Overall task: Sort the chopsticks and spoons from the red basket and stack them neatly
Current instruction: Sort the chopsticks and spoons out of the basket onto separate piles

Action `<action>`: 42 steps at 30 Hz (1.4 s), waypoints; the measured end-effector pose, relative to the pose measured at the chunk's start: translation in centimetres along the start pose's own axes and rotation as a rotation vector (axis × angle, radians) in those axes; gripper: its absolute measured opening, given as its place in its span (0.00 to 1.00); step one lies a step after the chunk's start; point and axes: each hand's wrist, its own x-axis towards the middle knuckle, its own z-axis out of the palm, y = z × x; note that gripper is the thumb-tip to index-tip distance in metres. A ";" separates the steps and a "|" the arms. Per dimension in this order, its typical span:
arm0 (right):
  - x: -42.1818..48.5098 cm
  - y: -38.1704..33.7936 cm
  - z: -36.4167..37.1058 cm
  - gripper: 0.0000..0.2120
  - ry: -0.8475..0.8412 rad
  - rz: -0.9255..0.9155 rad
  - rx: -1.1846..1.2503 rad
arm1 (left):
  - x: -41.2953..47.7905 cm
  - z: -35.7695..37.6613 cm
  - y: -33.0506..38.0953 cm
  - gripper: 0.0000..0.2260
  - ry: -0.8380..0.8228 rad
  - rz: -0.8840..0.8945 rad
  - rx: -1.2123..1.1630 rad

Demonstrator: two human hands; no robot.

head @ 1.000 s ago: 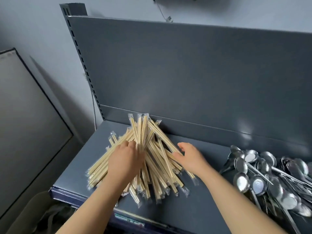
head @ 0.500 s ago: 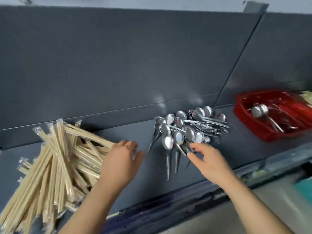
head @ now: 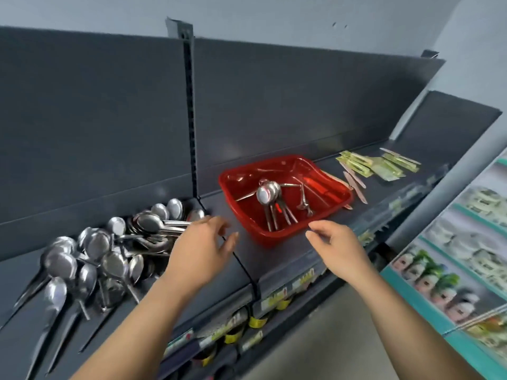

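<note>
A red basket point(head: 274, 233) sits on the dark grey shelf point(head: 277, 266), right of centre. Inside it lie several metal spoons point(head: 267, 193) nested together, plus a loose utensil beside them. A big loose pile of metal spoons point(head: 107, 250) covers the shelf to the left. My left hand point(head: 201, 249) hovers over the right end of that pile, fingers relaxed, holding nothing. In front of the basket's near rim, my right hand point(head: 336, 246) hangs with fingers loosely curled, also holding nothing. The wrapped chopsticks are out of view.
Green-wrapped packets point(head: 378, 164) and a few thin pinkish sticks point(head: 355, 182) lie on the shelf right of the basket. A dark back panel point(head: 109, 113) rises behind. Price tags line the shelf's front edge. Another rack with packaged goods point(head: 450, 270) stands at the right.
The view has swung right, away from the chopstick pile to the red basket. Both hands have moved right, the left to the spoon pile's end, the right to the basket's front.
</note>
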 end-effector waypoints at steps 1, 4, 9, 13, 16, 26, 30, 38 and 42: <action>1.3 1.1 -1.0 0.15 -0.003 -0.008 -0.009 | 1.4 1.3 1.0 0.10 -0.004 0.000 -0.008; 5.4 3.6 -3.1 0.15 -0.015 -0.037 -0.052 | 5.3 4.6 3.3 0.11 0.007 -0.053 -0.003; 11.8 5.4 -3.3 0.16 -0.089 -0.107 -0.161 | 11.0 8.8 4.3 0.11 -0.080 -0.192 0.057; 16.8 6.0 -1.5 0.13 -0.205 -0.088 -0.223 | 14.9 11.9 3.5 0.10 -0.253 -0.283 0.136; 19.7 6.4 0.0 0.17 -0.285 -0.051 -0.218 | 17.2 14.4 2.4 0.09 -0.353 -0.373 0.077; 26.5 5.9 3.5 0.23 -0.495 0.047 -0.132 | 21.5 18.4 0.6 0.28 -0.448 -0.550 0.127; 28.9 6.0 4.0 0.22 -0.513 0.008 -0.087 | 21.7 19.0 -0.3 0.15 -0.325 -0.522 0.121; 31.5 6.8 6.1 0.07 -0.658 0.066 0.074 | 21.0 19.1 0.9 0.12 -0.258 -0.624 -0.145; 31.7 6.5 5.7 0.13 -0.868 0.223 0.273 | 20.9 20.1 1.1 0.10 -0.227 -0.652 -0.111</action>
